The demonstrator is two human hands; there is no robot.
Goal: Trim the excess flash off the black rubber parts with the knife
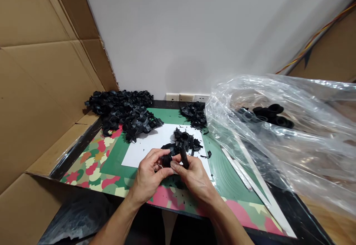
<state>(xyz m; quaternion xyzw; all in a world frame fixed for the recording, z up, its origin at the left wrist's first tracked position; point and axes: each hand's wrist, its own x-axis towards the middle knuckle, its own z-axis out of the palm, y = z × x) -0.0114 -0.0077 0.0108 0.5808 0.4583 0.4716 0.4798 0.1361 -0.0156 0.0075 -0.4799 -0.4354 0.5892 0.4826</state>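
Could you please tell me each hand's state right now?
Left hand: closed, holding a ribbed black part.
Right hand: closed, holding a dark slim object.

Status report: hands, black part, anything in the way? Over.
Left hand gripping ribbed black part. Right hand at its side, holding dark tool. Black scraps on white sheet just beyond.

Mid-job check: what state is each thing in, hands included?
Left hand: grip closed on ribbed black part.
Right hand: grip closed on dark elongated item.
Ribbed black part: held up between both hands.
White sheet: flat, partly covered.
Black scraps: loosely heaped on the sheet.
Left-hand black pile: heaped, spilling onto the sheet.
Clear bag: crumpled, black parts showing through.
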